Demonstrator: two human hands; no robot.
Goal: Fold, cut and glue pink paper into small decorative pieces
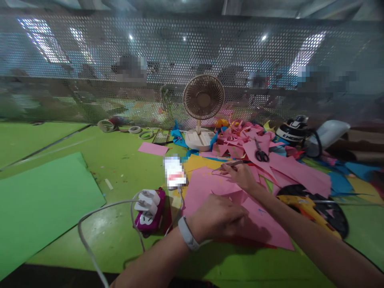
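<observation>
Perhaps the pink paper (pixel 199 188) could skid if poorly pinned. The right hand (pixel 242 176) pinches tweezers (pixel 219 168); the left hand (pixel 219 216) curls above — its grip unclear.

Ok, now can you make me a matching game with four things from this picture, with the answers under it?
Column one
1. scissors
2. fan
3. left hand
4. socket

Column two
A. purple, with white plugs in it
B. has a pale band at the wrist
C. standing in front of the mesh
D. lying unheld on pink paper

Right pairs: 1-D, 2-C, 3-B, 4-A
</observation>
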